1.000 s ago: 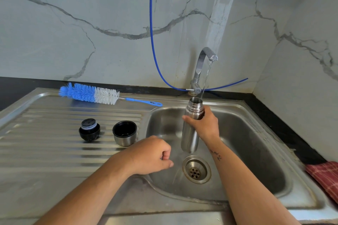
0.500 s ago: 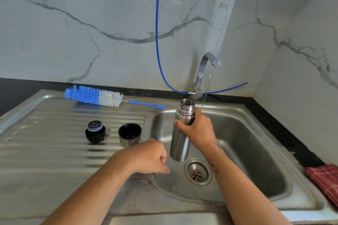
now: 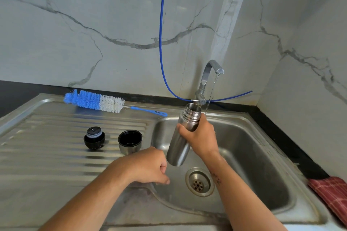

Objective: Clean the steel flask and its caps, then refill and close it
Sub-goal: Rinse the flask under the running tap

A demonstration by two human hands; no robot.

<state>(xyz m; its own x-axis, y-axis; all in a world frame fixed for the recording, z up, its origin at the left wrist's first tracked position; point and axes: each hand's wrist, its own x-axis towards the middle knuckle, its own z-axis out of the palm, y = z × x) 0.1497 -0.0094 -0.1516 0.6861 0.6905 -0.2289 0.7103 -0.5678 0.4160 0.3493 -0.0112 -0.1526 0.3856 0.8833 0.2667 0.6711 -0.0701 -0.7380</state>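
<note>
The right hand (image 3: 200, 138) grips the open cylindrical steel flask (image 3: 183, 135), tilted over the steel sink basin (image 3: 253, 155) beside the tap's thin stream (image 3: 211, 95), while the left hand (image 3: 148, 167), fingers curled, seemingly holds nothing.

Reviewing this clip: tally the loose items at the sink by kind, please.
Steel flask, held by the right hand: 1
Caps on the drainboard, black stopper and steel cup cap: 2
Bottle brush: 1
Red checked cloth: 1
Total: 5
</note>
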